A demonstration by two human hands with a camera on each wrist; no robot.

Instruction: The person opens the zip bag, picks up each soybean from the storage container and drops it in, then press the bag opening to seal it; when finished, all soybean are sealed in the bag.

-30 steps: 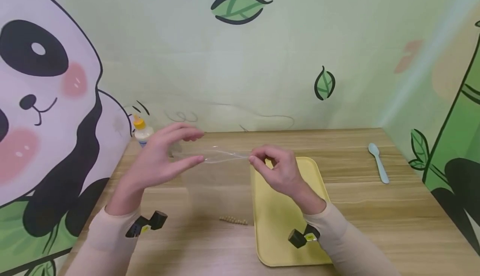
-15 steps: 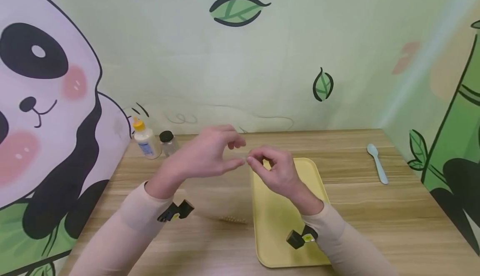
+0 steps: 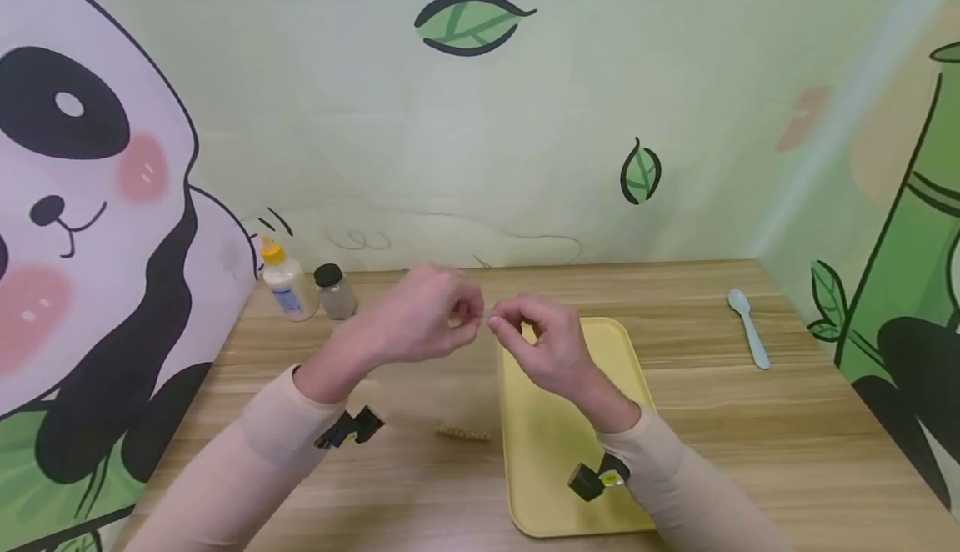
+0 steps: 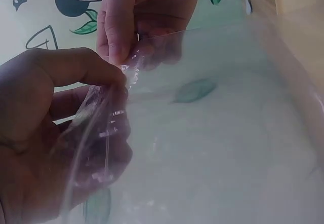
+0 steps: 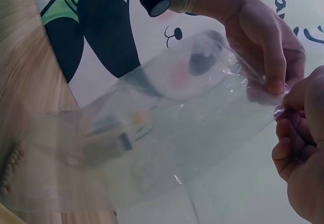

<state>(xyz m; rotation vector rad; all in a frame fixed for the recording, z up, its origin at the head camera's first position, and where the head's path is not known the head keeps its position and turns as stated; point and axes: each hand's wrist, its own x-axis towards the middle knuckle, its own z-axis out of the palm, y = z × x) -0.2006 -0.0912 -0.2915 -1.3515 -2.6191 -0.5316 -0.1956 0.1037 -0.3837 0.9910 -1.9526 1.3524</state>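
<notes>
A clear plastic bag (image 4: pixel 202 133) hangs from my two hands, its top edge bunched near the fingertips. My left hand (image 3: pixel 431 318) pinches that edge with curled fingers. Close beside it, my right hand (image 3: pixel 551 348) pinches the same edge between thumb and index finger. The right wrist view shows the bag's film stretching down towards the table. A row of small round beige beads or beans (image 5: pixel 11 165) lines the bag's bottom edge; they appear to lie inside it. The bag is barely visible in the head view.
A yellow tray (image 3: pixel 573 469) lies beneath my right forearm on the wooden table (image 3: pixel 750 435). At the back left stand a yellow-capped bottle (image 3: pixel 288 289) and a small black-lidded jar (image 3: pixel 335 292). A pale blue spoon (image 3: pixel 750 331) lies at the right. A printed backdrop (image 3: pixel 480 143) rises behind.
My left hand has moved right from the bag's far side of the opening to beside my right hand, and its spread fingers have curled onto the edge. The bag's mouth has closed up.
</notes>
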